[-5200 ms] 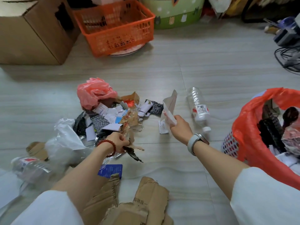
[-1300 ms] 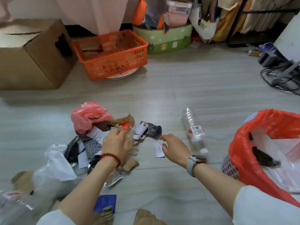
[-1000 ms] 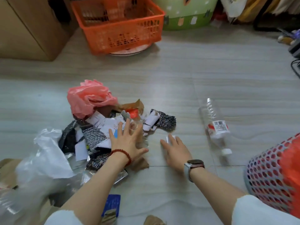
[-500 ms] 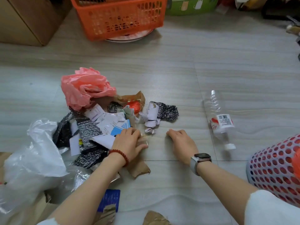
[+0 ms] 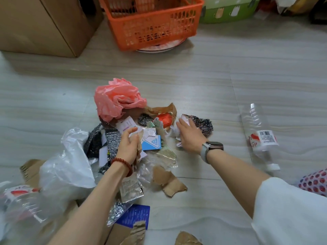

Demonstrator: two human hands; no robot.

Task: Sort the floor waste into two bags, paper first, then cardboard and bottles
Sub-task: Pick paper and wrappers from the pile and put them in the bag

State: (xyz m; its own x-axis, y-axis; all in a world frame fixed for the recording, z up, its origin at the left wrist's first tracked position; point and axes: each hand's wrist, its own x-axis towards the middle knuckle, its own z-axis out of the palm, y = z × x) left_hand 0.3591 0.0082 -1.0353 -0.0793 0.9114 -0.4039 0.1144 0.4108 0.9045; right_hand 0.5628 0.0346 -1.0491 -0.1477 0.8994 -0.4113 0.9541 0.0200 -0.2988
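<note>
At the middle of the floor, among the mixed waste, white paper scraps [image 5: 177,134] are being gathered under the right hand [image 5: 190,137], whose fingers are being laid loosely curved over them beside a dark patterned wrapper [image 5: 201,122]. The scraps are judged light, limp and easily torn, best pinched at a crumpled edge. A brown scrap [image 5: 140,138] is being pinched by the left hand [image 5: 128,145], held on edge, wrist bent inward. A clear bottle [image 5: 260,137] is lying well apart at right.
</note>
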